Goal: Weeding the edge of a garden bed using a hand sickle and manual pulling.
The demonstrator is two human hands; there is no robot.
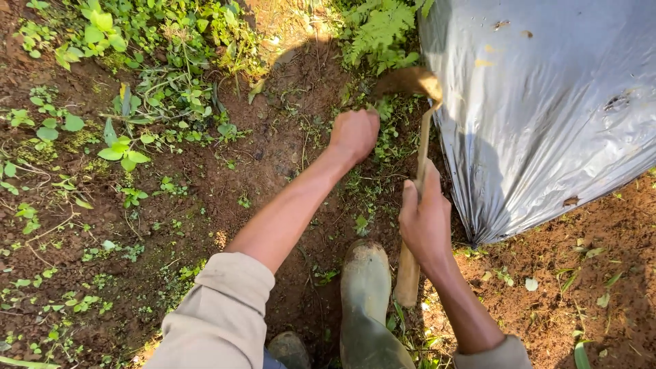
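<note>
Bright daylight, hard sun from upper right of frame. Glare on grey plastic sheet [547,102] at upper right, sheen across its folds. Deep shadow centre frame over soil [205,205] w/ sunlit patches at lower right and top centre. Focus sharp overall; slight wide-angle stretch at edges, leaves at far left a bit soft.

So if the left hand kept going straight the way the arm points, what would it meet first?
The left hand already grips weeds. Straight on, it would likely meet the hoe blade first, then the ferns; depth is unclear.
</note>
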